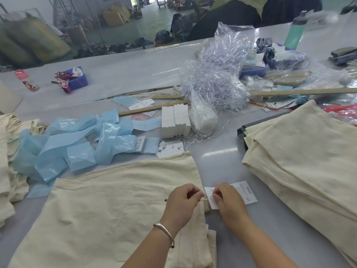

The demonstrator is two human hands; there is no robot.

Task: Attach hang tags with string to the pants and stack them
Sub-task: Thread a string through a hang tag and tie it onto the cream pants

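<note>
We have the pants [108,209] spread flat on the table [222,161] in front of us, with the waist edge turned to the right, so that the spot to be tagged lies right under our hands. Our left hand [181,202] rests on the cloth at that edge with fingers curled, pinching what looks like the string [205,199]. Our right hand [229,202] is curled too, just off the cloth, pinching the other end against the tags [239,194], which lie on the bare table touching the pants' edge. We judge that the two pinches meet here to pull the string taut or close it, since both hands work the short stretch between them.

The stack [301,155] of folded pants sits to the right, near but apart, presumably so a finished pair can go straight onto it. The bundled blank tags [174,120] and the bag of fasteners [214,78] stand further back, within reach. Blue plastic wrappers [77,144] lie loose to the left.

The string itself is a thin pale line, hard to follow; we cannot tell whether it already passes through a belt loop or buttonhole, because our fingers cover that point. The print on the tags is too small to read. The pants run off the bottom edge, and the stack off the right.
</note>
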